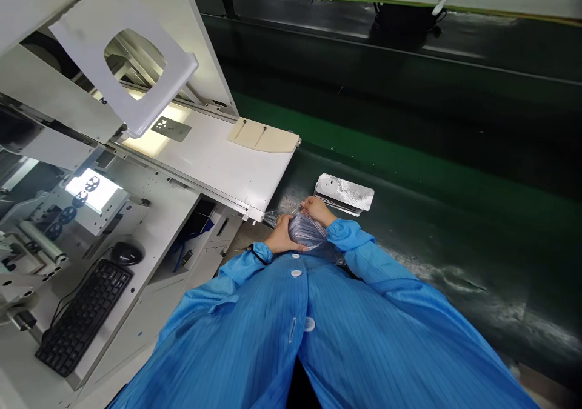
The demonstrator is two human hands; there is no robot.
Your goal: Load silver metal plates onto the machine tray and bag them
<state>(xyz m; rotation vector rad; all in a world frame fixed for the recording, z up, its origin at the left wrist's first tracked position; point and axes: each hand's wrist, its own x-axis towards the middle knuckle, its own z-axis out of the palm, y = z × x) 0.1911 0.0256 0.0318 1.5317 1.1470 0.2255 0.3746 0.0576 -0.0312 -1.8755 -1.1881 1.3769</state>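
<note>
Close to my body I hold a bundle wrapped in clear plastic, its contents greyish and stacked. My left hand wraps around its left side, thumb along the near edge. At the bundle's far side, my right hand pinches the loose plastic film, fingers closed. Just beyond the right hand lies a stack of flat silvery plates with rounded corners on the dark green surface. What exactly is inside the plastic is hard to make out.
Left of my hands, a white conveyor carries a grey phone-back-shaped plate and a cream guide piece. A white machine cover overhangs it. Nearer me are a keyboard and mouse. A dark green belt stretches right.
</note>
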